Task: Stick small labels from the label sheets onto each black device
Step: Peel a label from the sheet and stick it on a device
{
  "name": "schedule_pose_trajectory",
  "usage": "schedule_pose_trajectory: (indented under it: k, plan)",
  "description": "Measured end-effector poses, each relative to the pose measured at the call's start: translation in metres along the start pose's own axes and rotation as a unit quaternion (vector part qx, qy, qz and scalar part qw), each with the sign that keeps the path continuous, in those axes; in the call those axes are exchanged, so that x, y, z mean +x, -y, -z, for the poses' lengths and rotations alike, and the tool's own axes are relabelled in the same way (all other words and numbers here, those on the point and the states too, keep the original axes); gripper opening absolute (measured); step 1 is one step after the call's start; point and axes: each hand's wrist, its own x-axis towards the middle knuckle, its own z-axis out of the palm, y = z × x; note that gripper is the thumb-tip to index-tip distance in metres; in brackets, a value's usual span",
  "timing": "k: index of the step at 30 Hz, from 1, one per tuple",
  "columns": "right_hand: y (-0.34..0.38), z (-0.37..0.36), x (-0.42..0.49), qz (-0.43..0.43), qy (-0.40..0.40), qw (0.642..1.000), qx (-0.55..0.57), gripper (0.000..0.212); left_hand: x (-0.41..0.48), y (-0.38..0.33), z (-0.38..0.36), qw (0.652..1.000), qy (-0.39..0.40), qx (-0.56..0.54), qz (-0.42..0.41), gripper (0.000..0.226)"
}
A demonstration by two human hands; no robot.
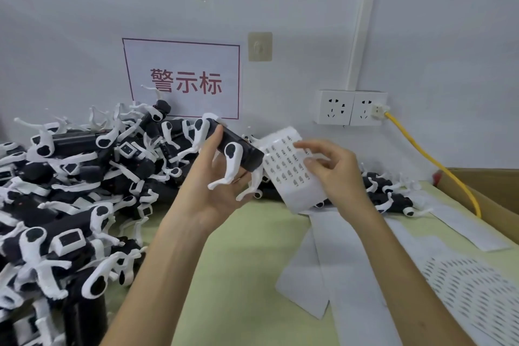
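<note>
One black device [243, 155] with white legs is held up over the table [241, 261], mid-scene. The left hand [217, 188] is wrapped round it, thumb on top, fingers beneath. Just right of it, the right hand [335, 177] grips a label sheet [286, 170], thumb and forefinger on its printed face. A pile of devices [70, 191] fills the left.

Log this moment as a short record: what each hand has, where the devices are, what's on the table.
left hand: grips a black device with white legs, raised above the table
right hand: holds a label sheet, fingertips on its labels
other devices: large pile at left; small group behind the right hand
table: green top with white backing strips
</note>
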Motion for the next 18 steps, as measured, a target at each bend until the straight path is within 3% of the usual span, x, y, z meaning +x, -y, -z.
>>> schedule_pose_trajectory:
  k: [4, 9, 14, 18]
  plan:
    - [0.019, 0.004, -0.001, 0.028, -0.014, 0.997, 0.071, 0.047, -0.005, -0.001, -0.007, 0.995, 0.092, 0.024, -0.009, 0.037]
    - [0.032, 0.003, -0.002, 0.081, -0.01, 0.996, 0.047, 0.034, -0.006, -0.003, -0.014, 0.988, 0.148, -0.041, -0.026, 0.038]
    - [0.037, 0.001, -0.003, 0.116, -0.019, 0.992, -0.045, 0.031, -0.008, -0.002, -0.019, 0.99, 0.128, -0.037, -0.039, 0.036]
    - [0.041, -0.001, -0.006, 0.193, -0.049, 0.976, -0.092, 0.023, -0.01, -0.003, -0.023, 0.989, 0.122, -0.041, -0.069, 0.029]
